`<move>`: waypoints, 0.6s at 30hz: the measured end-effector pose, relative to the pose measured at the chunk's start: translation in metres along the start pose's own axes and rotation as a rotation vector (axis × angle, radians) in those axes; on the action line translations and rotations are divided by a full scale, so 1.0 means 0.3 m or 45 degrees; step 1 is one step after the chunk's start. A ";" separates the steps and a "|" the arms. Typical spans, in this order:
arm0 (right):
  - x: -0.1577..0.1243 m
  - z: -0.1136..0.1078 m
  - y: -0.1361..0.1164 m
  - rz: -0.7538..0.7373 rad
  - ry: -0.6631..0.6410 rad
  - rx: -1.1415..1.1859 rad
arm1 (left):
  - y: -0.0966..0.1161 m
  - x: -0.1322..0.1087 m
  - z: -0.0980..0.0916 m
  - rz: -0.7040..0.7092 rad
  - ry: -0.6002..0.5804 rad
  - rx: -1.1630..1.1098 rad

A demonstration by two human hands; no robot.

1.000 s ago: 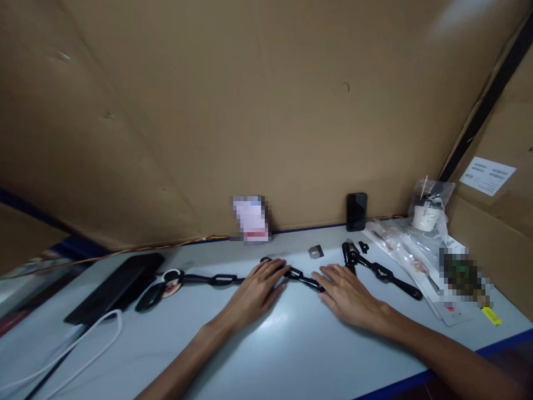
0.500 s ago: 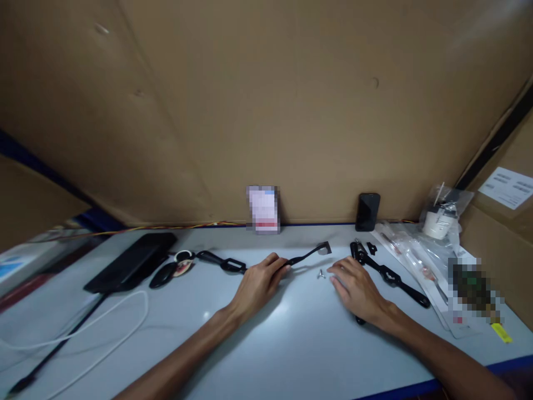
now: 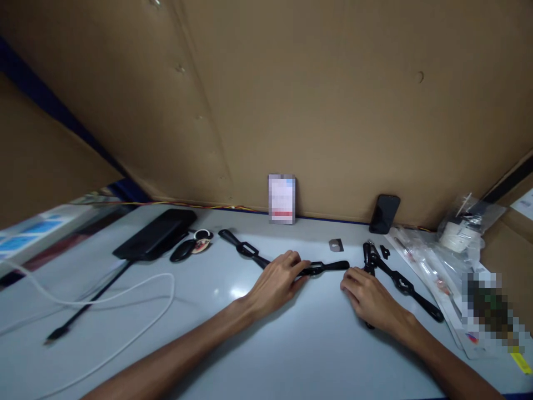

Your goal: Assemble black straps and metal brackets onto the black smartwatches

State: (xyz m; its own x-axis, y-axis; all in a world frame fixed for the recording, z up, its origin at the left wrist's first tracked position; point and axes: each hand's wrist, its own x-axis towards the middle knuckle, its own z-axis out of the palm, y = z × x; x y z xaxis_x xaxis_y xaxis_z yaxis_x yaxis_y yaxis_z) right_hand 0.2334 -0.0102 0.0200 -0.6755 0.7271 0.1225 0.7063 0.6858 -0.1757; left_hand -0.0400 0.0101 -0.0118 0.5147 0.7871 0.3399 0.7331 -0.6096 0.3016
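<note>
You've got a pale table (image 3: 258,355) with a blue near edge just showing at the bottom right, and a cardboard wall (image 3: 316,100) closing off the far side. Open room lies in front of you, between your two forearms and toward the near edge. To the left, a white cable (image 3: 137,289) loops across the surface and a black cable (image 3: 83,311) runs beside it, so that side is cluttered. To the right, plastic bags (image 3: 420,255) and a white tub (image 3: 452,238) crowd the corner. A phone (image 3: 384,213) leans on the wall, and a blurred card (image 3: 282,198) stands at the middle of it.

The long black bar (image 3: 266,258) lies slantwise from the far left down toward the centre, its right end (image 3: 333,265) pointing at your right hand. Your left hand (image 3: 277,280) sits on its middle, fingers draped over it, loosely curled rather than clenched. I cannot tell whether the bar is lifted or flat on the table.

Your right hand (image 3: 370,297) rests palm down, fingers half bent, just right of the bar's end and apart from it. It lies on a second black bar (image 3: 406,286), which runs off to the right, and a dark end shows under the wrist. A small grey plate (image 3: 336,244) lies beyond, between the hands. A black case (image 3: 156,240) and a keyring (image 3: 200,238) sit far left.
</note>
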 end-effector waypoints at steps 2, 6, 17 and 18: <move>-0.007 0.006 -0.013 -0.049 -0.017 0.005 | 0.019 0.001 -0.009 0.113 -0.029 -0.064; -0.015 0.019 -0.023 -0.084 0.024 0.016 | 0.003 0.020 -0.050 0.196 -0.069 -0.060; -0.029 0.098 -0.008 -0.042 0.141 -0.065 | -0.321 -0.047 -0.290 -0.524 -0.358 0.478; -0.030 0.103 -0.008 -0.045 0.120 -0.077 | -0.329 -0.049 -0.298 -0.512 -0.384 0.471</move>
State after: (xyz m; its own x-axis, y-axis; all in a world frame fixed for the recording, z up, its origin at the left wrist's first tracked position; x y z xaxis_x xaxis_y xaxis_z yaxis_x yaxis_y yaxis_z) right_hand 0.2312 -0.0194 -0.0108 -0.6794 0.7003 0.2191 0.6958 0.7097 -0.1103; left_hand -0.1596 0.0503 0.0329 0.2298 0.9731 -0.0192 0.9732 -0.2297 0.0070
